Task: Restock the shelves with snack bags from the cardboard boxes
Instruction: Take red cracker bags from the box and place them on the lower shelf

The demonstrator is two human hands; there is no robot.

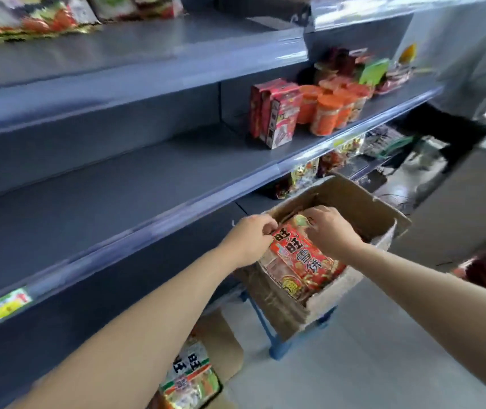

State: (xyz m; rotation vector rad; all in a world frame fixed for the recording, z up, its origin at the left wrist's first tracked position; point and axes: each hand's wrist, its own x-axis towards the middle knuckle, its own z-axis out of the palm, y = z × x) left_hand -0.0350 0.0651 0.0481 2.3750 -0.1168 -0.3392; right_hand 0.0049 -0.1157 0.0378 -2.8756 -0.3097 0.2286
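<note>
An open cardboard box (362,199) stands on a blue stool in front of the shelves, with red snack bags (300,261) lying in it. My left hand (250,234) pinches the top left edge of the uppermost red bag. My right hand (330,228) grips the same bag's top right corner, fingers curled down into the box. The grey middle shelf (117,184) to the left is bare along most of its length. A second cardboard box (224,338) on the floor below holds green and white snack bags (191,379).
Red cartons (274,113) and orange-lidded jars (330,107) stand at the right end of the middle shelf. More snack bags (29,16) lie on the top shelf at left. Packets (303,175) fill the lower shelf behind the box. A grey counter (457,196) stands at right.
</note>
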